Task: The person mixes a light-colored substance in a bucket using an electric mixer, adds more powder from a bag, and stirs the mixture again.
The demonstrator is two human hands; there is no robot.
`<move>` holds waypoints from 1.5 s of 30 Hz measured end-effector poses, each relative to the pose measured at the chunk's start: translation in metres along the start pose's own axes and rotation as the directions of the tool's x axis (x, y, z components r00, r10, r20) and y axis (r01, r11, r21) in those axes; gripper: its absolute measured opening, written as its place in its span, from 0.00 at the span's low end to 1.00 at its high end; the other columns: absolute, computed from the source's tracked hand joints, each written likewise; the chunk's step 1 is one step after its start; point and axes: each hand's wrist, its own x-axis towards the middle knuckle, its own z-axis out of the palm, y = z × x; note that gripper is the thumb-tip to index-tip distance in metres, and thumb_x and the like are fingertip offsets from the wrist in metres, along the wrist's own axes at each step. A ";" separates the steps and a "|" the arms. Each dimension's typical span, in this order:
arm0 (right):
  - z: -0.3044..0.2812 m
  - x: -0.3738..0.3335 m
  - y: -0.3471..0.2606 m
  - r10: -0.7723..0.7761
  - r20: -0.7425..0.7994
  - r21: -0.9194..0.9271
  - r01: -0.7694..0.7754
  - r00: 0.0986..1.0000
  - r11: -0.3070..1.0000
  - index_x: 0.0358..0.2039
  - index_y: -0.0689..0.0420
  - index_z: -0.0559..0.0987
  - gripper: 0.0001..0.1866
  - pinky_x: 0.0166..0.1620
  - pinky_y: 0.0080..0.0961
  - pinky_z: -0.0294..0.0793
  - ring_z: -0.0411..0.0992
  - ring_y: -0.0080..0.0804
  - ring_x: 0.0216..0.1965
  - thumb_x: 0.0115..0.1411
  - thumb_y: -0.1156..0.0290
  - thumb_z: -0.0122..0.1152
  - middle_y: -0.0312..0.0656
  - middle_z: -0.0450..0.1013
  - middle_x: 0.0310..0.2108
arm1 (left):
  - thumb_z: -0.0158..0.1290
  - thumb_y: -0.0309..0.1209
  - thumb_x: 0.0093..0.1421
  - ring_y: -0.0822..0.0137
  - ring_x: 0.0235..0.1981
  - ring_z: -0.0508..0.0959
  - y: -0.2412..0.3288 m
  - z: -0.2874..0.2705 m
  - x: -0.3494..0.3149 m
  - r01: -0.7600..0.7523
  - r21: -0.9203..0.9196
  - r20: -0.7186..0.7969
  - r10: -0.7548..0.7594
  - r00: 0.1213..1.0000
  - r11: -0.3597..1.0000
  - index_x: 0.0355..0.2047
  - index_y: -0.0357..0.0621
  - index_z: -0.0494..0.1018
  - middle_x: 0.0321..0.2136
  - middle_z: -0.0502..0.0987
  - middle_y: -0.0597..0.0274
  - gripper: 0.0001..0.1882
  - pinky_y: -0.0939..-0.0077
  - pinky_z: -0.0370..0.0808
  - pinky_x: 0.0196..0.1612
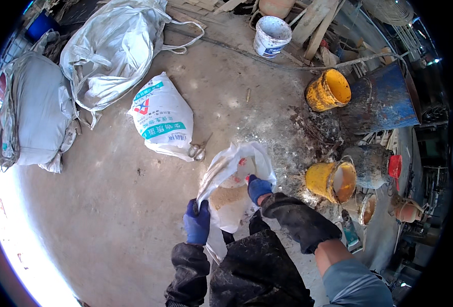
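Note:
An open white woven sack (226, 215) stands in front of me with tan powder (229, 197) inside it. My left hand (197, 222), in a blue glove, is closed on the left edge of the sack's mouth. Inside the mouth on the right, my right hand (259, 188), also gloved in blue, closes on the rim of a pale rounded vessel with red marks (235, 179). The vessel sits at the powder; its exact kind is unclear. Beyond the sack lies a full white bag with green and red print (164, 115), with scissors (196, 151) at its near end.
Two large white bulk bags (116, 53) (39, 110) lie at the far left. To the right are yellow buckets (329, 91) (322, 180), a blue drum (377, 100) and a red dipper (395, 166). A white bucket (271, 37) stands at the back near planks (316, 25).

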 end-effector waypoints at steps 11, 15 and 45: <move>0.025 0.014 -0.009 0.188 0.722 0.090 -0.360 0.666 0.928 0.33 0.56 0.77 0.16 0.31 0.40 0.73 0.76 0.43 0.28 0.61 0.58 0.47 0.48 0.77 0.26 | 0.55 0.31 0.59 0.70 0.22 0.74 -0.011 0.008 -0.007 -0.076 0.024 -0.068 0.078 0.995 0.997 0.35 0.36 0.74 0.20 0.75 0.51 0.10 0.70 0.70 0.27; 0.047 -0.011 0.017 -0.570 0.764 0.133 0.790 0.303 0.599 0.36 0.56 0.79 0.16 0.32 0.37 0.75 0.78 0.43 0.32 0.43 0.69 0.65 0.46 0.78 0.33 | 0.54 0.31 0.59 0.69 0.21 0.74 -0.014 0.008 -0.019 -0.021 0.038 -0.032 0.022 0.999 0.999 0.34 0.37 0.73 0.20 0.75 0.50 0.09 0.69 0.70 0.26; 0.064 -0.078 0.105 -0.672 0.596 0.544 -0.836 0.439 -0.064 0.49 0.56 0.74 0.17 0.35 0.21 0.73 0.72 0.24 0.32 0.59 0.66 0.59 0.36 0.73 0.33 | 0.56 0.33 0.58 0.71 0.23 0.67 -0.029 0.051 -0.064 -0.029 -0.025 0.085 0.031 0.996 0.999 0.31 0.36 0.71 0.20 0.72 0.59 0.11 0.69 0.68 0.27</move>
